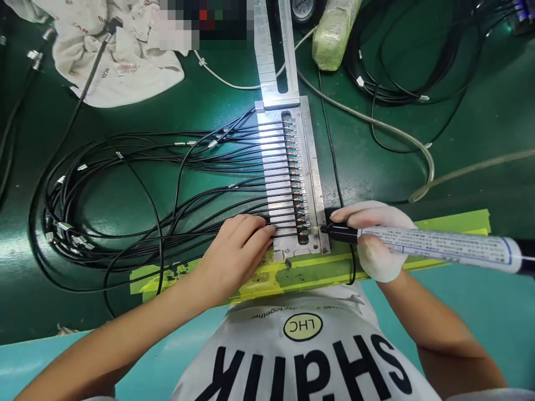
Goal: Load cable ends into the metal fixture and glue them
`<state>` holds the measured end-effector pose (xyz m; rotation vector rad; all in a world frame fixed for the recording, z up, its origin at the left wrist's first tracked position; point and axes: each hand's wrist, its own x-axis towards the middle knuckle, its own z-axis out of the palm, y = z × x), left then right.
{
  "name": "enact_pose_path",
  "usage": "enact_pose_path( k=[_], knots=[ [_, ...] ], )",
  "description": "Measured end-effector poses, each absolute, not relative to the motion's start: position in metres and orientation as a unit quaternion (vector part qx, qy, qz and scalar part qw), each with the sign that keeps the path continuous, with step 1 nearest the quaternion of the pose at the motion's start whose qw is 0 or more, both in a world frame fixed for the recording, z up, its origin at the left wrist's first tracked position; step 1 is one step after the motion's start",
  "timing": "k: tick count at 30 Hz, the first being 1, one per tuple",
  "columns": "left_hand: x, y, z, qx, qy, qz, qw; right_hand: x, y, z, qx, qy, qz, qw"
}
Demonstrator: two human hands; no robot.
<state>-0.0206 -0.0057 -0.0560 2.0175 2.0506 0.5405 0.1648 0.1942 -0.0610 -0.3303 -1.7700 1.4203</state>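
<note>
My right hand [374, 239], in a white glove, is closed round a white dispenser tube [443, 246] with a black nozzle. The nozzle tip [324, 228] touches the lowest connectors in the slot of a metal fixture [311, 167]. That fixture holds a row of several black cables [175, 184] side by side, each ending in a small orange-tipped part [295, 167]. My bare left hand [238, 250] lies flat with fingers stretched over the cables at the fixture's lower left edge, pressing them down.
A yellow-green strip [301, 273] lies under the fixture along the green table. Cable loops spread to the left. A white cloth [121, 55] lies at the back left. A wrapped roll [332, 33], a grey hose [401, 133] and more black cables lie at the back right.
</note>
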Motion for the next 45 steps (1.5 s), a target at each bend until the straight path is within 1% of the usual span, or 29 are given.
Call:
enact_pose_path(
  k=[2, 6, 11, 17, 23, 34, 41, 43, 45],
  knots=[
    [-0.023, -0.004, -0.055, 0.668, 0.701, 0.209, 0.14, 0.163, 0.194, -0.064, -0.145, -0.661, 0.596, 0.433],
    [-0.028, 0.004, -0.051, 0.651, 0.699, 0.228, 0.19, 0.162, 0.198, -0.063, -0.162, -0.619, 0.628, 0.443],
    [-0.03, 0.005, -0.056, 0.675, 0.68, 0.245, 0.147, 0.166, 0.199, -0.055, -0.2, -0.604, 0.646, 0.421],
    [-0.033, -0.006, -0.055, 0.686, 0.665, 0.265, 0.13, 0.167, 0.198, -0.054, -0.181, -0.6, 0.654, 0.424],
    [-0.031, -0.01, -0.059, 0.709, 0.647, 0.24, 0.145, 0.167, 0.2, -0.056, -0.183, -0.621, 0.631, 0.426],
    [-0.029, -0.007, -0.063, 0.729, 0.635, 0.219, 0.132, 0.166, 0.201, -0.06, -0.149, -0.599, 0.655, 0.437],
    [-0.026, -0.008, -0.07, 0.706, 0.637, 0.263, 0.164, 0.165, 0.203, -0.06, -0.131, -0.6, 0.666, 0.423],
    [-0.022, -0.011, -0.071, 0.687, 0.665, 0.259, 0.134, 0.165, 0.203, -0.057, -0.142, -0.599, 0.666, 0.422],
    [-0.016, -0.015, -0.072, 0.668, 0.706, 0.227, 0.068, 0.166, 0.202, -0.054, -0.156, -0.6, 0.666, 0.414]
  ],
)
